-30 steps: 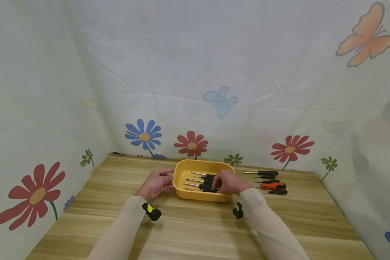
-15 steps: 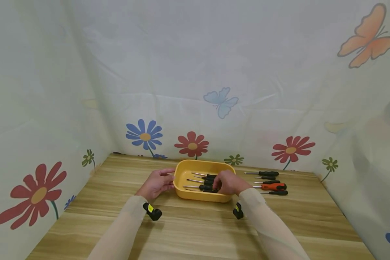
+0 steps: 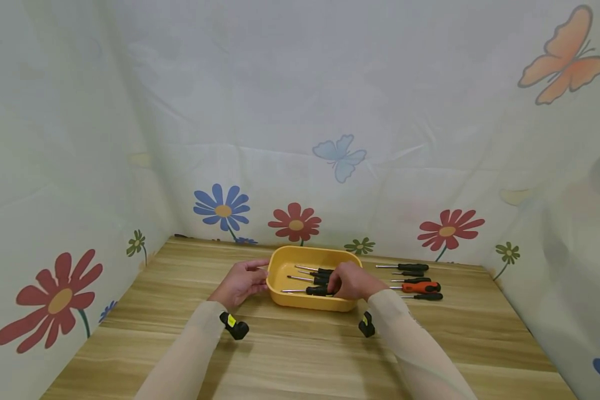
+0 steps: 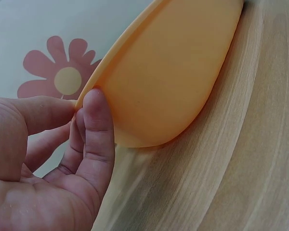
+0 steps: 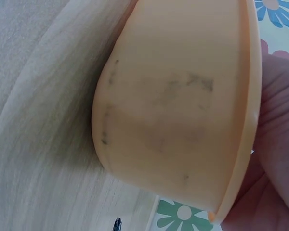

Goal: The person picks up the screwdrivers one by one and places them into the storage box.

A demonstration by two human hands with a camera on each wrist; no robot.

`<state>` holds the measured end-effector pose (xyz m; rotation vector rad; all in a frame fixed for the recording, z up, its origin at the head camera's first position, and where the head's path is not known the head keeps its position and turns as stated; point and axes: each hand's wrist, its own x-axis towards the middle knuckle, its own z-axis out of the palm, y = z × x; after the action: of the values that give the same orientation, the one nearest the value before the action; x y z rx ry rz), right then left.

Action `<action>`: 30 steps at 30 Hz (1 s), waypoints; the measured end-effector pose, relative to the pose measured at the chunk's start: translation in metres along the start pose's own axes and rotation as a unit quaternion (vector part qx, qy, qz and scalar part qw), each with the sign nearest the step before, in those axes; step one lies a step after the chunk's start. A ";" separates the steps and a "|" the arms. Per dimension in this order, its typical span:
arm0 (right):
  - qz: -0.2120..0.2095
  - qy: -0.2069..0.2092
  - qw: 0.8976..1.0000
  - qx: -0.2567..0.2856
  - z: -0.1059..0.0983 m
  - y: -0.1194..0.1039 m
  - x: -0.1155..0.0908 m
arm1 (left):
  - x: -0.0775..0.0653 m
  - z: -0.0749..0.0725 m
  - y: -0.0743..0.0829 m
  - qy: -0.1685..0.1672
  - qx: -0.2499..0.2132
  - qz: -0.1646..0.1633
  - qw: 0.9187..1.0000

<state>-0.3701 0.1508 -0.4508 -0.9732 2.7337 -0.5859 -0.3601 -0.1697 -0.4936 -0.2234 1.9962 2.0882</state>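
The yellow tub point(image 4: 168, 72) looks like smooth plastic, more soft satin than glossy, with dark scuffs point(image 5: 201, 83) on the outside of its 3 o'clock end. The screwdrivers point(image 3: 321, 281) in it have shiny metal shafts and black handles, plastic or rubber, can't tell which. Same deal with the loose screwdrivers point(image 3: 414, 267) at the tub's 3 o'clock, except for one plasticky orange-and-black handle point(image 3: 420, 287). Table point(image 3: 300, 355) has a matt wood-grain surface, real or laminate, no idea. Backdrop point(image 3: 280, 72) at 12 o'clock is a creased sheet, cloth or thin plastic, faint sheen. Sleeves point(image 3: 175, 355) at 7 and 5 look like matt cloth.
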 end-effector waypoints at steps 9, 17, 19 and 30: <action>-0.023 0.018 0.999 0.040 -0.006 0.004 -0.006 | -0.002 0.000 0.002 -0.004 0.000 0.003 1.000; 0.000 0.043 0.994 0.105 -0.013 0.007 -0.017 | -0.004 0.000 0.002 -0.003 0.003 0.009 1.000; -0.003 0.054 0.992 0.114 -0.014 0.009 -0.019 | -0.004 0.000 0.002 -0.004 0.002 0.008 1.000; 0.002 0.093 0.985 0.148 -0.028 0.022 -0.034 | -0.003 0.000 0.003 -0.005 0.002 0.003 1.000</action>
<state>-0.3648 0.1963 -0.4330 -0.8798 2.6921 -1.0948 -0.3580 -0.1698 -0.4904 -0.2063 1.9973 2.0842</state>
